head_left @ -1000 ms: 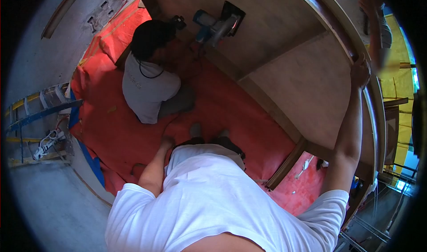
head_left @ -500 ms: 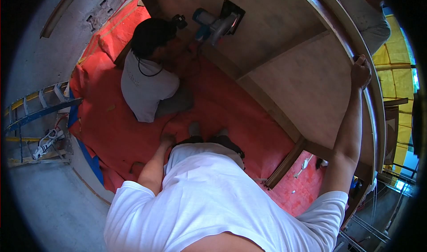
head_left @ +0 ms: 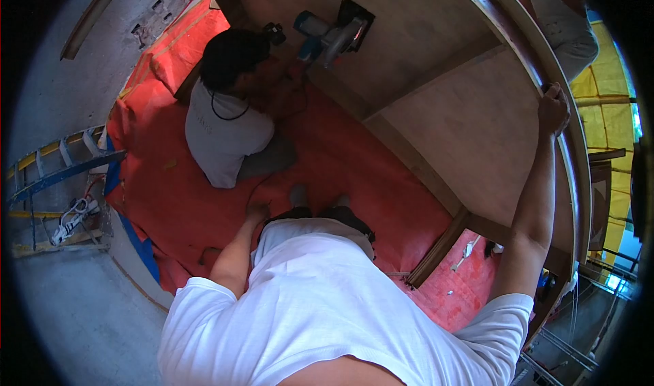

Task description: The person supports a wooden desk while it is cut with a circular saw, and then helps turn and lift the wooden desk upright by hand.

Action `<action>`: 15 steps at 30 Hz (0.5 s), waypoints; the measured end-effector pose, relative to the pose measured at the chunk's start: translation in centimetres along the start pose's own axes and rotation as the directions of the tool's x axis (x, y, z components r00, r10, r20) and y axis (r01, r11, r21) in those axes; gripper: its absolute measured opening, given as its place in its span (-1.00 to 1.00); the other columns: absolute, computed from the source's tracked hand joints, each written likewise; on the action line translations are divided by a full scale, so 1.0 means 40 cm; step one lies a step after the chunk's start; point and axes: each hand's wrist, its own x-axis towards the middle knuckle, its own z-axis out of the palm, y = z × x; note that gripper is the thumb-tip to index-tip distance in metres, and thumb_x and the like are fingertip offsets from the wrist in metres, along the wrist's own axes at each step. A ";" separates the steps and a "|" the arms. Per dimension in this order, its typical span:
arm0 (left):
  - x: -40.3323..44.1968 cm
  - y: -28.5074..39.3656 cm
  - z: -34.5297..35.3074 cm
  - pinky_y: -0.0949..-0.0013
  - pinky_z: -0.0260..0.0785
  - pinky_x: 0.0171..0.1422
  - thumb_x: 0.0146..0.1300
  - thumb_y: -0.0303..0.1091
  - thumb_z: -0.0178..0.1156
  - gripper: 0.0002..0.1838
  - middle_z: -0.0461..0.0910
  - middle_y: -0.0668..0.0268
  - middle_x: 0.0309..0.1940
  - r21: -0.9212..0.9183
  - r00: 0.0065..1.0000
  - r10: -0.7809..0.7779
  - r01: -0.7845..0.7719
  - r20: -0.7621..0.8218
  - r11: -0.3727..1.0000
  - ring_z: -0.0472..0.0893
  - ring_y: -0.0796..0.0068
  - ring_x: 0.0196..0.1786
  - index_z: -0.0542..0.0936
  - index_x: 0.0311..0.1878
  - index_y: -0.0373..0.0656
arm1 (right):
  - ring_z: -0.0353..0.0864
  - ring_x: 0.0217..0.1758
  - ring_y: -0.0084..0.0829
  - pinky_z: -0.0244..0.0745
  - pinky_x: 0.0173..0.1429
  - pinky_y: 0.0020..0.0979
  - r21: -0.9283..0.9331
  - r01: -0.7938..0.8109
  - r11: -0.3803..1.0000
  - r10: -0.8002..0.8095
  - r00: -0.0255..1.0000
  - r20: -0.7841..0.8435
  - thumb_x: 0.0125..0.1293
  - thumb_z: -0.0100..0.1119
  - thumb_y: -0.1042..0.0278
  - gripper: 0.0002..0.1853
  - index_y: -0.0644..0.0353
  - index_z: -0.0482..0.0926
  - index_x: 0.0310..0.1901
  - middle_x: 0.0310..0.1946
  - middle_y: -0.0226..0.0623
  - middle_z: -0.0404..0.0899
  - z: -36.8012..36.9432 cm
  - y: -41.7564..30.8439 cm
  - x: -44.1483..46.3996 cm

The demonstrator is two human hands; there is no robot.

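My right hand [head_left: 553,110] is closed around the long edge strip [head_left: 533,62] of a large wooden panel [head_left: 470,141], with the arm stretched out. My left hand [head_left: 257,213] hangs low beside my thigh, above the red floor sheet; its fingers are too dark to make out. On the panel's face a co-worker holds a blue and grey circular saw [head_left: 328,37], next to a dark square base plate. Wooden battens [head_left: 436,76] run across the panel.
A co-worker [head_left: 228,127] in a light shirt crouches on the red sheet [head_left: 157,188]. Another person's leg [head_left: 565,28] shows at upper right, beyond the panel. A blue and yellow ladder [head_left: 65,158] stands at left. A wooden post [head_left: 439,250] lies near my right side.
The co-worker's forearm has shifted slightly up towards the saw. My hands and the panel look the same.
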 end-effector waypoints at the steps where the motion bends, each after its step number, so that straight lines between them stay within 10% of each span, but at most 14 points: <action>1: 0.006 -0.002 -0.001 0.23 0.44 -0.41 0.10 -0.34 0.06 -0.46 0.63 0.12 -0.49 -0.097 0.996 -0.068 0.074 0.058 0.993 0.60 0.31 -0.54 0.44 0.23 -0.12 | 0.56 0.01 -0.06 0.41 0.09 -0.13 0.001 0.009 1.000 -0.009 1.000 0.001 0.33 -0.22 -0.04 -0.54 0.05 0.65 -0.12 -0.11 -0.14 0.61 0.001 0.003 0.001; 5: -0.011 0.007 -0.016 0.25 0.43 -0.37 0.11 -0.34 0.07 -0.54 0.64 0.21 -0.49 -0.058 0.998 -0.022 0.019 -0.051 0.998 0.61 0.37 -0.48 0.54 0.15 -0.04 | 0.56 0.01 -0.06 0.41 0.09 -0.14 0.006 -0.029 1.000 0.029 0.999 0.023 0.33 -0.21 -0.05 -0.53 0.05 0.65 -0.13 -0.11 -0.14 0.61 -0.008 -0.011 -0.002; 8: -0.025 -0.003 -0.018 0.30 0.44 -0.34 0.14 -0.32 0.09 -0.55 0.63 0.27 -0.46 -0.454 0.990 -0.141 0.131 0.012 0.881 0.60 0.44 -0.44 0.54 0.16 0.02 | 0.56 0.02 -0.06 0.41 0.09 -0.15 -0.007 -0.026 1.000 0.027 0.999 0.024 0.32 -0.21 -0.06 -0.53 0.05 0.65 -0.12 -0.09 -0.15 0.61 -0.007 -0.011 -0.001; 10: 0.012 -0.038 0.015 0.31 0.43 -0.35 0.17 -0.32 0.10 -0.61 0.63 0.27 -0.45 -0.054 0.995 0.072 -0.075 -0.067 0.996 0.59 0.46 -0.44 0.57 0.10 -0.05 | 0.55 0.02 -0.06 0.41 0.10 -0.15 -0.010 -0.024 1.000 0.024 0.999 0.024 0.32 -0.22 -0.06 -0.52 0.05 0.65 -0.11 -0.08 -0.16 0.61 -0.007 -0.010 0.000; 12: 0.042 -0.065 0.046 0.33 0.43 -0.37 0.19 -0.32 0.09 -0.69 0.62 0.26 -0.44 -0.030 0.987 0.123 -0.126 -0.099 0.992 0.58 0.46 -0.44 0.59 0.00 -0.13 | 0.55 0.03 -0.07 0.41 0.10 -0.16 -0.005 -0.022 1.000 0.022 1.000 0.012 0.32 -0.22 -0.06 -0.52 0.04 0.65 -0.12 -0.09 -0.16 0.61 -0.001 -0.004 0.001; 15: 0.043 -0.085 0.074 0.28 0.42 -0.29 0.15 -0.27 0.11 -0.76 0.62 0.22 -0.37 -0.370 0.987 0.020 -0.079 -0.162 0.926 0.59 0.37 -0.35 0.63 -0.19 -0.17 | 0.56 0.03 -0.07 0.41 0.11 -0.17 0.004 -0.024 1.000 0.024 1.000 0.008 0.32 -0.22 -0.06 -0.52 0.04 0.66 -0.13 -0.10 -0.16 0.62 -0.005 -0.010 -0.001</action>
